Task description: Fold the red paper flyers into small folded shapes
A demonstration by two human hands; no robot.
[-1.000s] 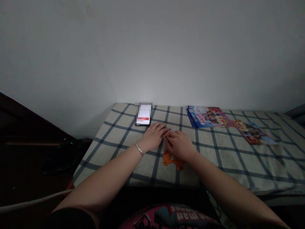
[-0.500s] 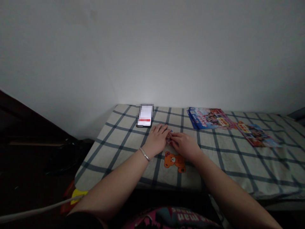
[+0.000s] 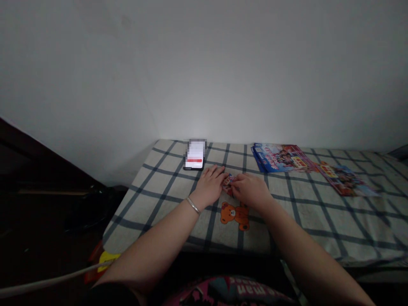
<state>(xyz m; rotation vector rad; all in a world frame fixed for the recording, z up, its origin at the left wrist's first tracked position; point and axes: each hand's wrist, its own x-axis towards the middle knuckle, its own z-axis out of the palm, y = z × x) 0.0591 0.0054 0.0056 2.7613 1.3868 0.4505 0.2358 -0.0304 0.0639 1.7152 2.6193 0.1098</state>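
Note:
A small printed piece, probably folded paper (image 3: 228,182), lies on the checked tablecloth between my hands, showing red, white and blue. My left hand (image 3: 210,183) rests flat at its left side, fingers stretched out, with the thumb side against it. A silver bangle circles that wrist. From the right, my right hand (image 3: 250,189) pinches the piece's edge between thumb and fingers. Part of the piece is hidden under the fingers. Just below sits an orange bear picture (image 3: 235,216) on the cloth.
A phone with a lit screen (image 3: 195,154) lies near the wall, beyond my left hand. To the right are a stack of colourful printed leaflets (image 3: 282,158) and another leaflet (image 3: 347,180). The checked tablecloth (image 3: 153,187) drops off at the table's left edge.
My right hand has shifted slightly right along the small piece, and more of its printed face shows between the hands. My left hand stays about where it was.

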